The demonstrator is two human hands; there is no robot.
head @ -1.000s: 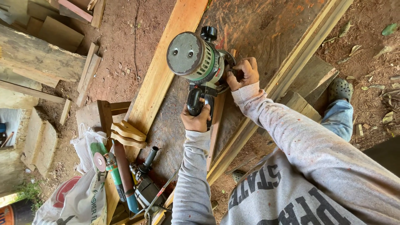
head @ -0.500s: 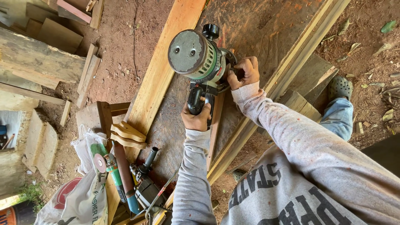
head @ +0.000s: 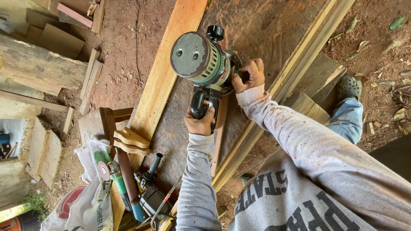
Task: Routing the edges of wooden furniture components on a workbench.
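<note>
So the green-and-grey router (head: 201, 60) is sitting near the top centre of the frame, base down on the dark board (head: 265, 30) that's running diagonally between the pale plank (head: 165, 72) on the left and the long timber rail (head: 299, 60) on the right. Judging by that fat motor housing and metal base, it's looking like a heavy, rigid, top-heavy tool, not something you'd want to be steering one-handed, and the smooth round cap isn't offering any grip, so the handles are the places to be holding it. That's what's going on here: the left hand (head: 200, 124) is clenching around the black D-shaped handle just below the motor, fingers wrapping right through the loop, and the right hand (head: 248, 76) is gripping the side of the base on the right, fingers curling over what I'm guessing is a knob, though the knuckles are hiding it. So the tool is sitting between the two hands, touching both, with a second black knob (head: 215, 32) poking out untouched at the top. Down at the lower left a green angle grinder (head: 112, 171) and another dark power tool (head: 150, 192) are lying well apart from the hands, next to a white sack (head: 85, 205).
</note>
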